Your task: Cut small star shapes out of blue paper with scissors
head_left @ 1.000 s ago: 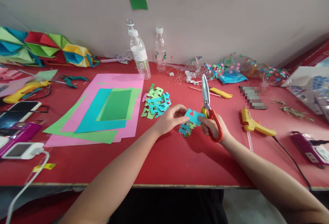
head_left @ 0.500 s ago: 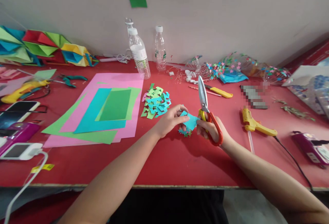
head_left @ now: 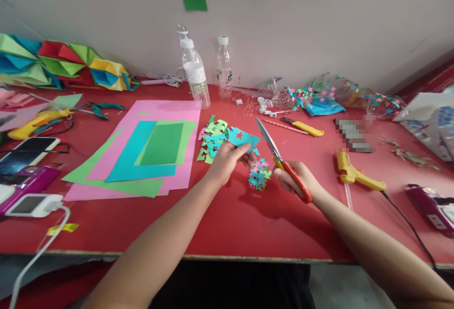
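Note:
My left hand [head_left: 230, 160] pinches a piece of blue paper [head_left: 251, 140] with a star-shaped hole in it. Red-and-yellow-handled scissors [head_left: 271, 140] are held in my right hand [head_left: 296, 180], blades pointing up and left, apart from the paper. On the table between my hands lies a small heap of paper stars [head_left: 260, 174] in pink, blue and green. Just beyond my left hand is a pile of green and blue paper scraps [head_left: 214, 134], partly covered by the blue piece.
Sheets of coloured paper [head_left: 142, 153] lie stacked at left. Bottles [head_left: 196, 77] stand by the wall. A yellow utility knife [head_left: 308, 128] lies at back right, a corded yellow glue gun [head_left: 354, 174] at right. Pliers [head_left: 102, 109] and phones [head_left: 30, 155] are at far left.
My left hand has carried the blue paper up and left, away from my right hand, so its star hole and the paper stars now show. The scissors have tilted further left.

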### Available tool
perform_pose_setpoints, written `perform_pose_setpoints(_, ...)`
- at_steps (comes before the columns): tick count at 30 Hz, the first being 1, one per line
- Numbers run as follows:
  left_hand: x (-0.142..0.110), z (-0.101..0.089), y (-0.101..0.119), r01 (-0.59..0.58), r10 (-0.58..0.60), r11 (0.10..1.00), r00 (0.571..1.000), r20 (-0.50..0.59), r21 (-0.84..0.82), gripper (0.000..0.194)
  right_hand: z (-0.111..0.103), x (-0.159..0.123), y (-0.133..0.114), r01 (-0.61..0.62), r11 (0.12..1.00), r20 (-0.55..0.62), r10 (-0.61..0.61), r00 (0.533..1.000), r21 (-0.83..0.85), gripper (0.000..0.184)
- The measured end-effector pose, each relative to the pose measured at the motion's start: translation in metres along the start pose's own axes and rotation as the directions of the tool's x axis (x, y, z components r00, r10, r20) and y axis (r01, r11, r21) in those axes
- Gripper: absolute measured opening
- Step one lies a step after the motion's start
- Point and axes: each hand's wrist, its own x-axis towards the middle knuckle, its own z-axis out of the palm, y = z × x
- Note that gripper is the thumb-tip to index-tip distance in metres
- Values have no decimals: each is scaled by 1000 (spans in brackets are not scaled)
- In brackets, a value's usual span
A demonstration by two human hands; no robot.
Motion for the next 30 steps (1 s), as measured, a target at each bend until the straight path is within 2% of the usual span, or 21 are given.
perform_pose_setpoints(5,3,-8,7,-101,95,994,987,-133,-36,23,0,1,0,34,991,99,-21,995,-129,47)
perform_pose_setpoints(11,5,-10,9,-164,147,986,954,-262,-44,16,-2,-1,-3,114,971,164,-80,983,-209,51)
perform_pose_setpoints(17,7,-13,6,-195,195,980,954,-229,22,20,-2,0,2,127,959,185,-81,979,-255,52)
perform_pose_setpoints(22,6,-12,6,-206,214,977,951,-225,58,23,0,-3,-1,128,973,204,-89,975,-191,51)
perform_pose_setpoints(30,6,-13,5,-219,245,966,945,-216,139,25,4,-4,3,18,996,181,-2,984,-89,51)
